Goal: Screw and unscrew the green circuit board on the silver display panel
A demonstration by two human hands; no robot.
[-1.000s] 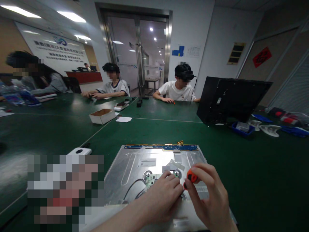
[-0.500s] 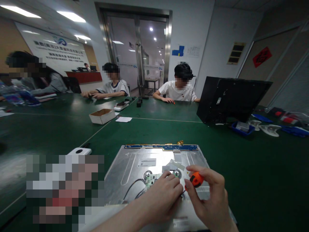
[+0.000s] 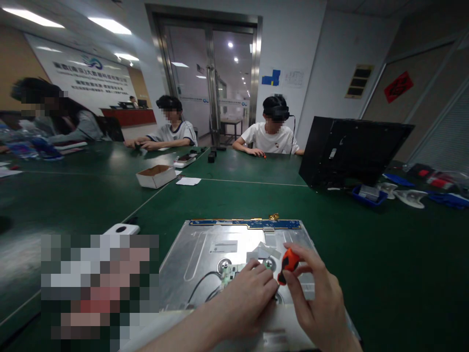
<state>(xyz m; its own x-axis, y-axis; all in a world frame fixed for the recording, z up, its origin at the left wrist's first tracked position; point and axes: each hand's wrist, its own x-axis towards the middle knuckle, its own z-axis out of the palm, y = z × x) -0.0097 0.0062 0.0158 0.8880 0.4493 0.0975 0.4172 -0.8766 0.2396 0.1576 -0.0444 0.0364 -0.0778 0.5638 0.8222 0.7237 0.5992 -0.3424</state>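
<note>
A metal display panel [image 3: 198, 244] lies flat before me, with a blue circuit strip [image 3: 220, 223] along its far edge and a small green circuit board [image 3: 227, 274] with dark cables near the middle. My right hand [image 3: 318, 293] pinches the orange-and-black handle of a screwdriver [image 3: 290, 260] between thumb and fingers. Its handle tilts, and the shaft runs down toward my left fingertips. My left hand [image 3: 252, 288] rests over the green board, fingers curled down beside the shaft; whatever they grip is hidden under the hand.
A black monitor-like casing [image 3: 351, 151] stands at the back right beside a blue tray [image 3: 368, 195]. An open white box [image 3: 156, 177] and a white paper [image 3: 188, 181] lie farther off. Co-workers sit across the green table [image 3: 249, 200]. A blurred-out item covers the near left.
My right hand has turned the screwdriver handle more upright and shifted it slightly left and up. The left hand keeps its place on the panel.
</note>
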